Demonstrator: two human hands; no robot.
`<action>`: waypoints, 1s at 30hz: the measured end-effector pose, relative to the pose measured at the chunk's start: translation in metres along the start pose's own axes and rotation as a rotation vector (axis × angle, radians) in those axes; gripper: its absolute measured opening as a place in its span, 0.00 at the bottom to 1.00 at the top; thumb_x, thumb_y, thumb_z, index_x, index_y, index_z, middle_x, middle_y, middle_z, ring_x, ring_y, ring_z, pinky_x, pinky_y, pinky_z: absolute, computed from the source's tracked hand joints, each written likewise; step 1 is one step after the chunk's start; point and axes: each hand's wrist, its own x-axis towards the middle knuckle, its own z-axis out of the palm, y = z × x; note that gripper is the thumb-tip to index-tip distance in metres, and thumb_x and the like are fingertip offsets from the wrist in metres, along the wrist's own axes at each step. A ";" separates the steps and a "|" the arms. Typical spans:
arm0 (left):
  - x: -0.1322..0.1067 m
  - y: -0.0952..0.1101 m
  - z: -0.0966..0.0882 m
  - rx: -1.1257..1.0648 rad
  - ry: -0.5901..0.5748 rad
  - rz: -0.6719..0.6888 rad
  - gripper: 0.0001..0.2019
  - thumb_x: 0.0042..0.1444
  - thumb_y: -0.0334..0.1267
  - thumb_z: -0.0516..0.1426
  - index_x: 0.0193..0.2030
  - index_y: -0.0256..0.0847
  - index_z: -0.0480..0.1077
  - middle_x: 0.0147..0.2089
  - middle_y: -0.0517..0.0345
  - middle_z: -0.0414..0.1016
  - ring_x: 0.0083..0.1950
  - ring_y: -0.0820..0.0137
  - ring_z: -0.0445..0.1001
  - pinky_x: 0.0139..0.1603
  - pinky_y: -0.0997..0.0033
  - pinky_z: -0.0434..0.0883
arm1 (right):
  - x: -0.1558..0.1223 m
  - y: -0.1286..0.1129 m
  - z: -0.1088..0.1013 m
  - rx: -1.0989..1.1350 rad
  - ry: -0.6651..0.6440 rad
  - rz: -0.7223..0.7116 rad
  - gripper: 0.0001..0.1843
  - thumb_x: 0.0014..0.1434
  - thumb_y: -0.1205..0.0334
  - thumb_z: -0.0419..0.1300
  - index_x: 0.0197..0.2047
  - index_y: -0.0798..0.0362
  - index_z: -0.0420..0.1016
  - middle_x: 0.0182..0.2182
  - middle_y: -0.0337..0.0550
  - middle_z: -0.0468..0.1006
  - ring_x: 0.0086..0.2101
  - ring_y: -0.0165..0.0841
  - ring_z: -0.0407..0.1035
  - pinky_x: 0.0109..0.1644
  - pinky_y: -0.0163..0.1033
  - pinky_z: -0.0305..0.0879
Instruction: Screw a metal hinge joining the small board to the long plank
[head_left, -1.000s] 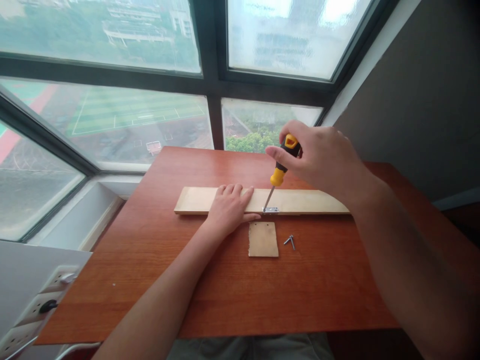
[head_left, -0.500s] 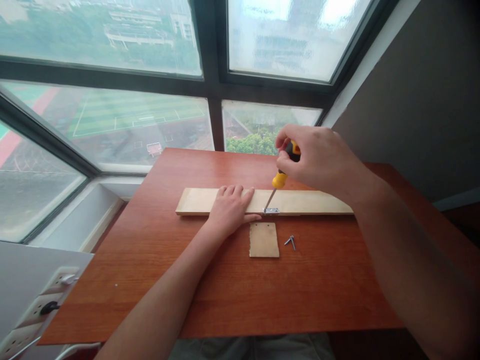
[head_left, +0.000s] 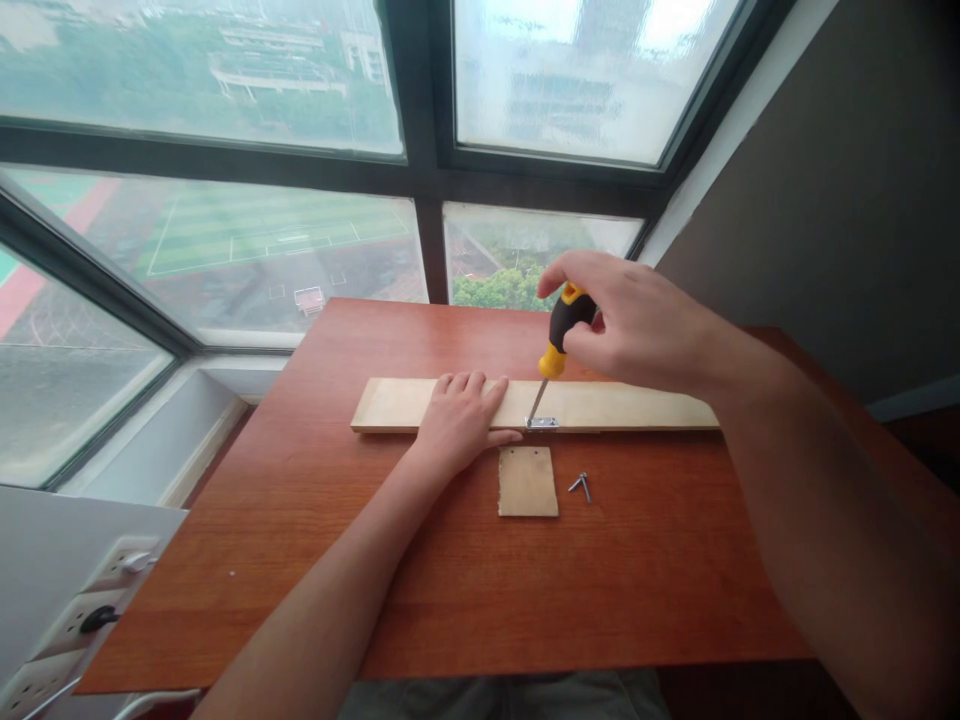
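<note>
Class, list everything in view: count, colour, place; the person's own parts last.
board: 1, pale, across table
metal plate: 1, silver, on board's near edge
screwdriver: 1, yellow-black, tip at metal plate
panel: 1, tan, nearer than board
screws: 2, silver, right of panel
table: 1, reddish-brown, below window
socket plates: 3, white, lower left
plugs: 2, black, white, in socket plates
window: 1, dark-framed, behind table
wall: 1, grey, right
sports field: 1, green, outside
trousers: 1, grey, under table
left hand: 1, bare, on board
right hand: 1, bare, around screwdriver
</note>
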 end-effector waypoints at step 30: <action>0.000 0.000 0.000 -0.002 -0.001 -0.008 0.40 0.54 0.69 0.46 0.63 0.40 0.62 0.52 0.42 0.68 0.50 0.55 0.66 0.52 0.58 0.58 | -0.004 -0.002 0.005 -0.086 0.135 0.119 0.07 0.56 0.58 0.56 0.38 0.49 0.71 0.32 0.40 0.77 0.30 0.34 0.66 0.30 0.39 0.53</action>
